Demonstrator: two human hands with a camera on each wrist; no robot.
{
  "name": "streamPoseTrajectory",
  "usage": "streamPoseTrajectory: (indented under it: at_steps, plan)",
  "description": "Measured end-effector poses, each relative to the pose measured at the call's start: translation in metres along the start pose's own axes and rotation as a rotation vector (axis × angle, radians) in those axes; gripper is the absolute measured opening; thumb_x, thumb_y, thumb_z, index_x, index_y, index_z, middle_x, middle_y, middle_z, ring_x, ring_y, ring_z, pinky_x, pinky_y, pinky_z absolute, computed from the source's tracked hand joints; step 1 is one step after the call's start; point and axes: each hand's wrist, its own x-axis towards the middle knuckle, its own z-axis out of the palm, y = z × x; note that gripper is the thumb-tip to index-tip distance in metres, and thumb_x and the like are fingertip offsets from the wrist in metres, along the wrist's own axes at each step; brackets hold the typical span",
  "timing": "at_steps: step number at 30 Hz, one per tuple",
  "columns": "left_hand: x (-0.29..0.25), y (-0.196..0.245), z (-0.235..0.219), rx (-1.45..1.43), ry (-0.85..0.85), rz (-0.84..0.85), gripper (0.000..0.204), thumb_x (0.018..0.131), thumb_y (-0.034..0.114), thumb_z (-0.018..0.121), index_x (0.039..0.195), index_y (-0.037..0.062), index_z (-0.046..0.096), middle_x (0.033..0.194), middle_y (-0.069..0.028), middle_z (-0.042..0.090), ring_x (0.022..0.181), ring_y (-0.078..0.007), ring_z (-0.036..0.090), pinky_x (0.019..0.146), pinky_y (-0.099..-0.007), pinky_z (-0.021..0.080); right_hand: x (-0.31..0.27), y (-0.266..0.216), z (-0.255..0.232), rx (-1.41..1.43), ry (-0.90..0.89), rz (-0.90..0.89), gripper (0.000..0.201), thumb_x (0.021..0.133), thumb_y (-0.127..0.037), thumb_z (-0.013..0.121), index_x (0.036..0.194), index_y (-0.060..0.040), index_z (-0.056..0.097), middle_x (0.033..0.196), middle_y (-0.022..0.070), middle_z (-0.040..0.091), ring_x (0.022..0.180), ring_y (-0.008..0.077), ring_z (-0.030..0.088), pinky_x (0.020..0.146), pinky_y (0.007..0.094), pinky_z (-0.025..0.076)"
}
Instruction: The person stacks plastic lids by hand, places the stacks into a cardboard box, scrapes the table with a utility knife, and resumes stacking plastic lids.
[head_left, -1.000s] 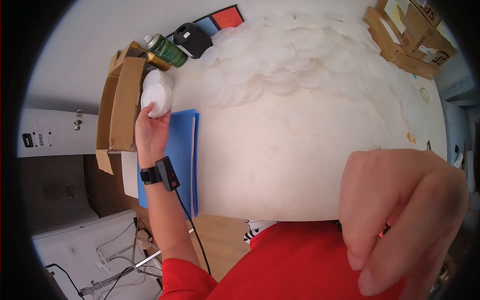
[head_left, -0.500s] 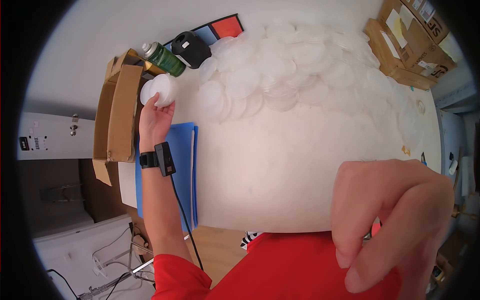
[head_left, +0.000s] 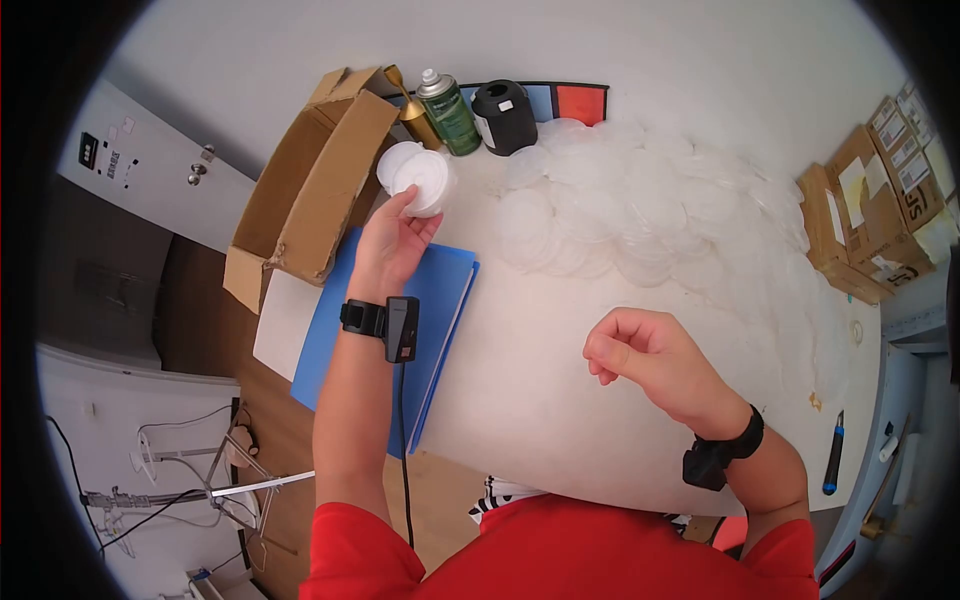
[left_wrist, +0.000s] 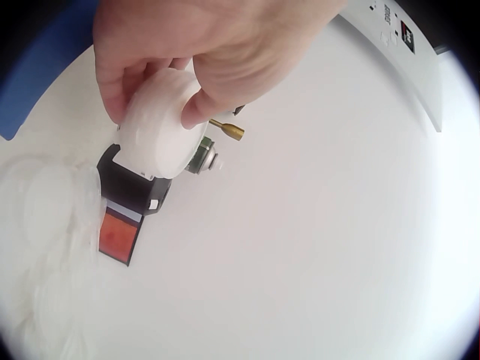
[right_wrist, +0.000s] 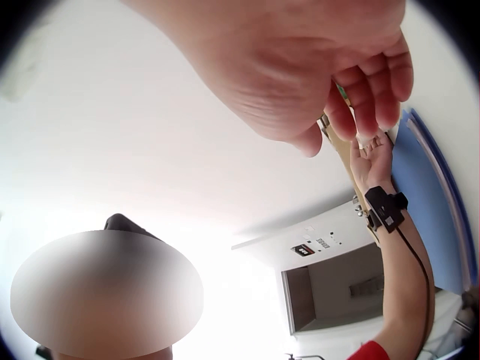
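My left hand (head_left: 393, 246) grips a stack of white round discs (head_left: 430, 182) beside the cardboard box; in the left wrist view the thumb lies on the face of the stack (left_wrist: 159, 124) and the fingers curl behind it. Another white round piece (head_left: 399, 163) is just behind the held stack. My right hand (head_left: 645, 362) hangs over the bare middle of the table (head_left: 540, 400), its fingers curled with nothing visible in them. Many translucent white discs (head_left: 640, 205) lie overlapping in a broad pile at the back of the table.
A long cardboard box (head_left: 320, 190) stands at the left, with a blue folder (head_left: 440, 300) in front. A green spray can (head_left: 450, 115), a gold object (head_left: 417, 122) and a black container (head_left: 505, 118) stand behind. Boxes (head_left: 865, 210) and a blue-black tool (head_left: 834, 455) are at the right.
My right hand has moved away from near the head camera and down over the table. The head view has shifted, so things at the left appear farther right. My left hand still holds the stack.
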Motion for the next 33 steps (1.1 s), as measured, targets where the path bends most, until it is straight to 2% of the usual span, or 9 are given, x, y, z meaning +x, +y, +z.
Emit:
streamPoseTrajectory:
  at_steps: [3,6,8,12,14,20,27,29,33]
  plan:
    - [-0.017,-0.004,0.005,0.032,-0.029,-0.033,0.042,0.099,0.015,0.068,0.134,-0.0024,0.053,0.121,-0.0128,0.067,0.108,-0.021,0.066,0.094,-0.0361,0.056,0.014,0.004,0.001,-0.015,-0.027,0.051,0.035,0.101,-0.035,0.068,0.107,-0.0006,0.067,0.093,0.0019,0.067,0.084,0.0109,0.062,0.077,0.0275,0.051]
    - [-0.035,-0.021,0.013,0.061,-0.078,-0.089,0.036,0.1,0.017,0.067,0.131,0.0006,0.056,0.12,-0.0111,0.068,0.105,-0.0181,0.067,0.091,-0.0338,0.058,0.039,0.003,0.007,0.058,0.078,0.045,0.038,0.104,-0.03,0.063,0.127,0.0004,0.06,0.106,0.0065,0.066,0.095,0.0156,0.064,0.084,0.0312,0.053]
    - [-0.039,-0.028,0.018,0.083,-0.14,-0.113,0.035,0.101,0.019,0.066,0.13,0.0008,0.057,0.12,-0.0101,0.068,0.105,-0.0167,0.067,0.09,-0.033,0.057,0.061,0.0,0.013,0.093,0.182,0.05,0.058,0.102,-0.036,0.065,0.143,0.0019,0.049,0.118,0.0085,0.063,0.104,0.0179,0.065,0.087,0.0325,0.053]
    - [-0.031,-0.019,0.021,0.052,-0.125,-0.028,0.038,0.101,0.019,0.066,0.133,0.0005,0.056,0.12,-0.0105,0.068,0.105,-0.0175,0.066,0.092,-0.0332,0.056,0.09,-0.005,0.025,0.046,0.156,0.038,0.065,0.101,-0.039,0.067,0.146,0.0031,0.047,0.122,0.0089,0.061,0.108,0.0182,0.064,0.09,0.0327,0.052]
    - [-0.014,-0.006,0.016,0.012,-0.09,-0.009,0.042,0.1,0.019,0.067,0.136,-0.0003,0.053,0.123,-0.0119,0.065,0.109,-0.0196,0.065,0.094,-0.0342,0.056,0.097,-0.005,0.032,-0.019,0.072,0.017,0.073,0.096,-0.046,0.072,0.142,0.005,0.049,0.117,0.0113,0.064,0.101,0.0178,0.065,0.085,0.0327,0.054]
    - [0.043,0.044,0.002,-0.018,0.011,0.112,0.041,0.099,0.015,0.068,0.133,-0.0017,0.051,0.125,-0.0129,0.059,0.112,-0.0227,0.062,0.096,-0.0354,0.056,0.137,-0.01,0.039,-0.046,0.026,0.054,0.066,0.095,-0.046,0.073,0.136,0.0031,0.054,0.115,0.0114,0.064,0.098,0.0177,0.065,0.08,0.0327,0.054]
    - [0.066,0.045,-0.008,-0.039,0.073,0.141,0.046,0.1,0.014,0.067,0.138,-0.0038,0.049,0.128,-0.0143,0.059,0.113,-0.0244,0.062,0.098,-0.0368,0.055,0.255,-0.034,0.053,-0.053,0.167,-0.05,0.066,0.094,-0.048,0.072,0.128,0.0061,0.055,0.11,0.0126,0.061,0.093,0.0239,0.066,0.078,0.0342,0.055]
    - [0.065,0.048,-0.003,-0.03,0.074,0.146,0.046,0.1,0.014,0.067,0.138,-0.0042,0.05,0.128,-0.0146,0.06,0.113,-0.0247,0.062,0.098,-0.0373,0.055,0.285,-0.042,0.056,-0.044,0.181,-0.008,0.067,0.096,-0.049,0.071,0.131,0.0055,0.054,0.12,0.0163,0.056,0.101,0.0237,0.065,0.084,0.0368,0.056]
    - [0.062,0.051,-0.001,0.04,0.062,0.166,0.041,0.101,0.017,0.066,0.135,-0.0042,0.055,0.127,-0.0147,0.062,0.115,-0.0243,0.063,0.098,-0.0368,0.053,0.319,-0.062,0.064,-0.039,0.217,-0.023,0.068,0.095,-0.049,0.072,0.13,0.0069,0.055,0.121,0.018,0.058,0.099,0.0243,0.066,0.083,0.0377,0.057]
